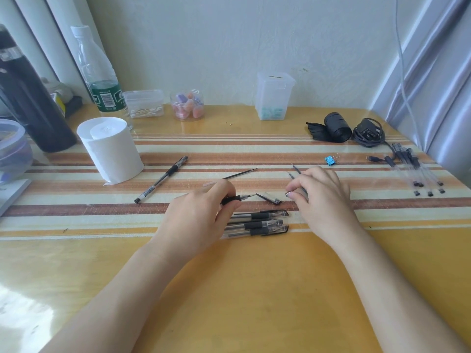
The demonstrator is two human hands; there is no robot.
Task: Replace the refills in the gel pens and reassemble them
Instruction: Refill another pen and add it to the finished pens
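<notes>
My left hand (201,207) grips a gel pen (238,198) by its black rubber grip, tip pointing right. A loose clear cap (269,198) lies just right of that tip. My right hand (318,192) pinches two thin refills (295,171) that stick out up and left of my fingers. Three capped gel pens (257,222) lie side by side below my hands. Another refill (240,174) lies beyond my left hand. One more capped pen (161,179) lies slanted to the left.
A toilet roll (110,149) stands at the left, with bottles and small plastic containers along the wall. A blue binder clip (331,160), a black roll (335,127), a cable bundle (368,132) and a bundle of new refills (418,171) sit at the right.
</notes>
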